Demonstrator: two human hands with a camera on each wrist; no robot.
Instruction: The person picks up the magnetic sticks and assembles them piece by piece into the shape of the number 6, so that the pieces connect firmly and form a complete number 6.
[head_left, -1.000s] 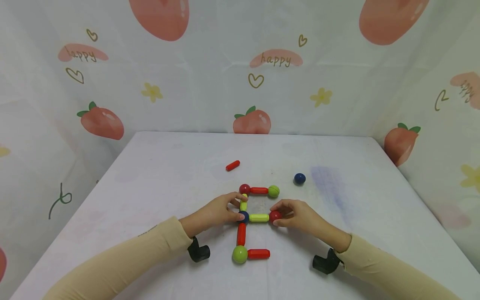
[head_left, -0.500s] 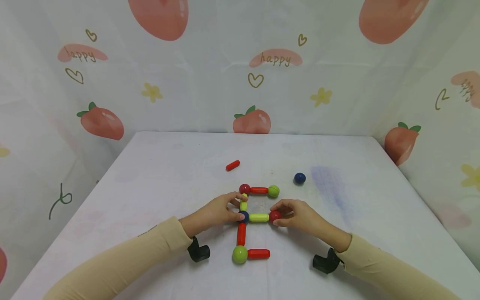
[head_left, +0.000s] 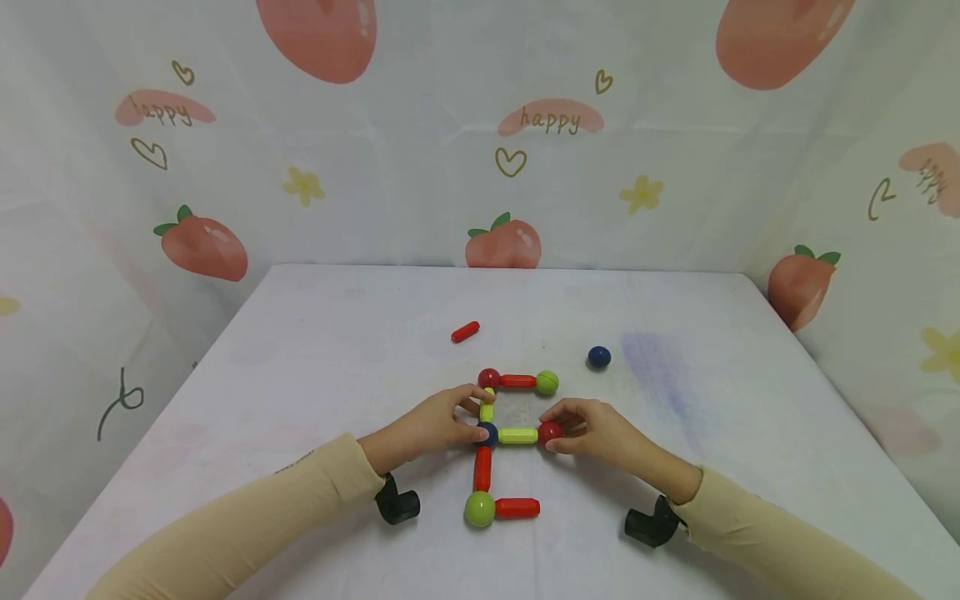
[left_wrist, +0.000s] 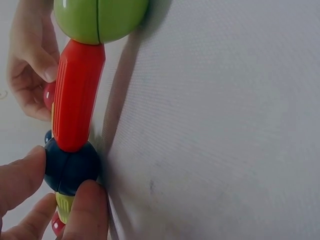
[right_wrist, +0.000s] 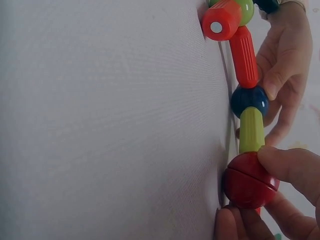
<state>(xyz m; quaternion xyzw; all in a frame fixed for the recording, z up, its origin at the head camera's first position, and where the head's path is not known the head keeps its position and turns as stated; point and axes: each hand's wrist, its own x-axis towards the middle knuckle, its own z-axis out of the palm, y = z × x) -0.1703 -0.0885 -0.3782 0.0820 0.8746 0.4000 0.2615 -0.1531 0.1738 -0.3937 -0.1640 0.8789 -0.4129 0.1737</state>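
Note:
My left hand (head_left: 442,422) pinches a dark blue ball (left_wrist: 71,169) between thumb and fingers. With its thumb and fingers, my right hand (head_left: 602,432) grips a red ball (right_wrist: 250,181). A yellow-green rod (head_left: 517,436) joins these two balls. Toward me, a red rod (head_left: 483,469) runs from the blue ball to a green ball (head_left: 480,509), where another red stick (head_left: 517,507) points right with its far end free. Away from me, a short yellow rod (head_left: 487,412), partly behind left fingers, leads to a second red ball (head_left: 489,379), a red connector (head_left: 518,381) and a smaller green ball (head_left: 547,382).
A loose red rod (head_left: 466,332) lies behind the built shape. To the back right rests a separate blue ball (head_left: 599,357). The white table (head_left: 360,308) ends at a fruit-print curtain (head_left: 420,167). Black wrist mounts (head_left: 397,505) hang under both sleeves.

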